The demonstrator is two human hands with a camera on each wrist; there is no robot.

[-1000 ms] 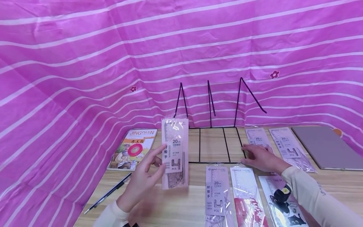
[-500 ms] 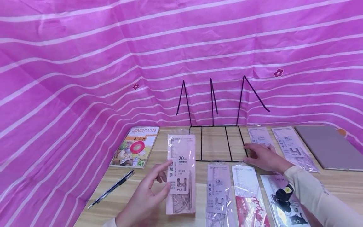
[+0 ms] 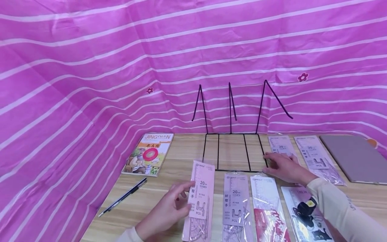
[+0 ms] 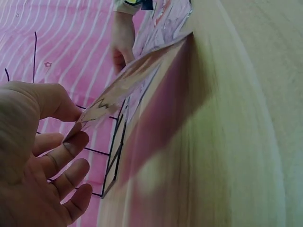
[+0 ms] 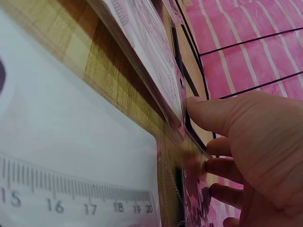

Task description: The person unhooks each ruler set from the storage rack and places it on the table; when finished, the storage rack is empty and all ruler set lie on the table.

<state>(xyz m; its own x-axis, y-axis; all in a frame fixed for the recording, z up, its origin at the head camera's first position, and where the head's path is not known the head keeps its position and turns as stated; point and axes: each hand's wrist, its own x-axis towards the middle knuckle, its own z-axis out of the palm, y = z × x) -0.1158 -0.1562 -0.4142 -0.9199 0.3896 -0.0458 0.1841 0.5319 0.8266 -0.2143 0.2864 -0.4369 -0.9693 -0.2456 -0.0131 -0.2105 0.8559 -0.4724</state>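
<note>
Head view: the left hand (image 3: 167,215) pinches a ruler pack (image 3: 201,198) low over the table (image 3: 169,168), the right hand (image 3: 282,167) rests flat against the wire rack (image 3: 232,151); left wrist view: thumb and forefinger clamp the pack's edge, so release likely follows; right wrist view: fingers (image 5: 213,113) lie straight, holding nothing.

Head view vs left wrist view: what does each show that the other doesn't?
Only the head view shows the book, the pen, the grey board and the packs lying in a row. Only the left wrist view shows the left hand's fingertips pinching the pack edge close up. Both show the left hand, its ruler pack, the wire rack and the right hand.
</note>
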